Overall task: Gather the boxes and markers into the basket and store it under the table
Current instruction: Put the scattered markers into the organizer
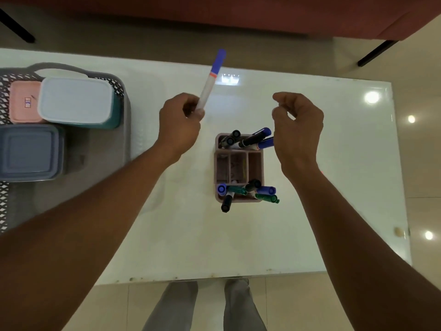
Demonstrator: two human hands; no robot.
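Marker in hand: the marker (211,80) has a white barrel, a thin orange band and a blue cap; the cap end points up and away from the person, tilted to the right.
Left hand: the left hand (180,123) pinches the lower end of that marker between thumb and fingers, above the table (322,187) and left of the organizer.
Right hand: the right hand (298,130) holds nothing; its fingers are curled loosely inward with thumb and forefinger close together, above the right rear corner of the organizer.
Organizer: the pink organizer (239,167) stands on the table between the two forearms, divided into compartments.
Rear compartment: black-capped and blue-capped markers (253,139) lean to the right, their caps over the rim.
Front compartment: blue, green and black markers (250,192) lie crossed, some tips over the rim.
Middle compartments: contents cannot be told.
Basket: the grey basket (119,91) with lattice walls sits at the table's left edge, well apart from the organizer.
Boxes: inside the basket are a white-lidded teal box (76,101), a pink box (23,101) just left of it, and a grey-blue box (29,152) in front.
Writing: the pink box bears a small label, too small to read; no writing on the markers is legible.
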